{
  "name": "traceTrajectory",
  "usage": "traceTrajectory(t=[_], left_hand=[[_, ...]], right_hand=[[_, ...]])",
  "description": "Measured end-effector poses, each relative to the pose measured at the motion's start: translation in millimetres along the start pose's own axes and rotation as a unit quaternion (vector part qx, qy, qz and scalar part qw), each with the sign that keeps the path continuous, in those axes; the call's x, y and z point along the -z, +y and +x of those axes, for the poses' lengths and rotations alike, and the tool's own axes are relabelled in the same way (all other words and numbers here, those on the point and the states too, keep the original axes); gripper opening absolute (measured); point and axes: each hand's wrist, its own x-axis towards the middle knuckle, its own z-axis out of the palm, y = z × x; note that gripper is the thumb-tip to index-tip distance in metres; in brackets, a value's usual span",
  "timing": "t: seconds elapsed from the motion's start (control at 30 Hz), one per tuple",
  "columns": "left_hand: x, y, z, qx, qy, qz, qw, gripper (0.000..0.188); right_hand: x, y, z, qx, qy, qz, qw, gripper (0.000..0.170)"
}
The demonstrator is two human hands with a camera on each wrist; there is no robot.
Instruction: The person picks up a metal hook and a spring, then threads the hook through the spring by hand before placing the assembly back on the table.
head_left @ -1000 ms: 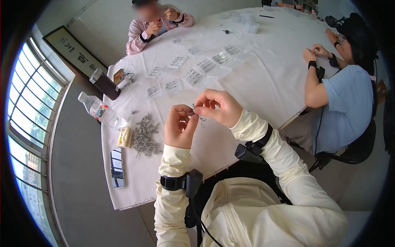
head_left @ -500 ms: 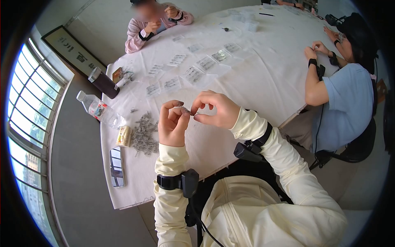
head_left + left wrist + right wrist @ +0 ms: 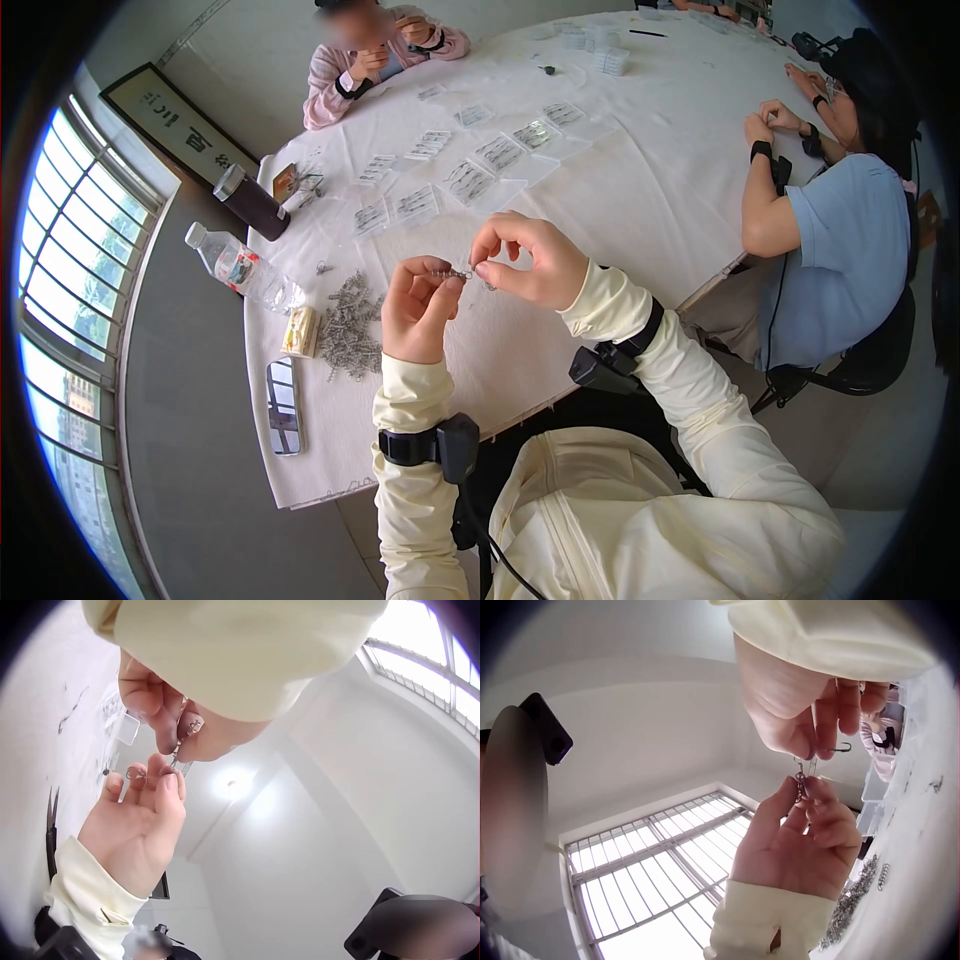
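1. Pinches a small metal chain (image 3: 800, 785) between curled thumb and finger of the left hand (image 3: 415, 315), above the tabletop (image 3: 480, 345).
2. Grips a thin wire piece (image 3: 812, 765) with thumb and finger of the right hand (image 3: 540, 265), at the end of the metal chain and close to the left fingertips.
3. Shows a dark hook (image 3: 844, 748) beside the right fingers; too small to tell how held or joined.
4. Leaves a metal heap (image 3: 350, 325) lying left of the left hand, toward the tabletop's left edge.
5. Includes, just beside the metal heap, a small packet (image 3: 300, 332); nearer the near left corner, a phone (image 3: 284, 405) flat along the left edge.
6. Places farther up that edge a clear bottle (image 3: 240, 268), then a dark flask (image 3: 252, 203) toward the far left corner.
7. Spreads clear bags (image 3: 469, 181) with slender metal pieces beyond both hands, toward the far edge.
8. Seats a person in pink (image 3: 335, 80) at the far edge, a person in blue (image 3: 850, 250) at the right.
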Motion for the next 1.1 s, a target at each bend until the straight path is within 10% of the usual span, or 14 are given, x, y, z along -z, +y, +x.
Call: traceTrajectory(t=[1.1], left_hand=[[-15, 8, -7, -0.063, 0.002, 0.11, 0.992, 0.008]], right_hand=[[-2, -7, 1, 0.147, 0.075, -0.104, 0.981, 0.015]])
